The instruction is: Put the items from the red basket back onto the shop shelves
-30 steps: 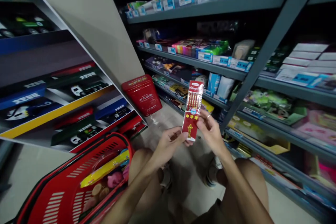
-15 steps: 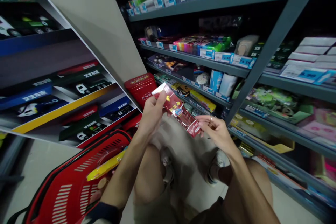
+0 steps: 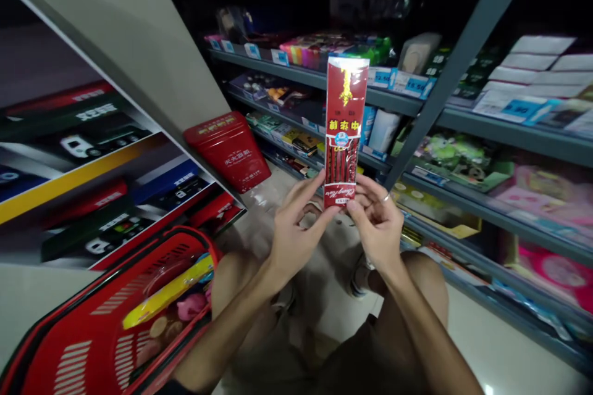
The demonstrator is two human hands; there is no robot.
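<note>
Head view: a flat red pencil packet (image 3: 345, 129) is being held up in the middle of the scene, between the person and the shelf unit (image 3: 463, 55). Its long axis is running up and away from the fingers (image 3: 326, 221), tipping slightly to the right at the far end, and its lettering is showing upside down. The left hand (image 3: 299, 231) is closing on the near left corner, thumb at the bottom edge and a finger along the side. The right hand (image 3: 380, 228), wearing a ring (image 3: 387, 196), is pinching the near right corner, its thumb in front and other fingers partly hidden behind. Neither hand is lying clearly nearer: both are gripping the same short end, so nearly the whole length is extending beyond them, its far end untouched. A red basket (image 3: 41, 336) is standing near left, carrying a yellow package (image 3: 169, 291), and a red bin (image 3: 227, 151) is standing farther off, left of the shelves.
</note>
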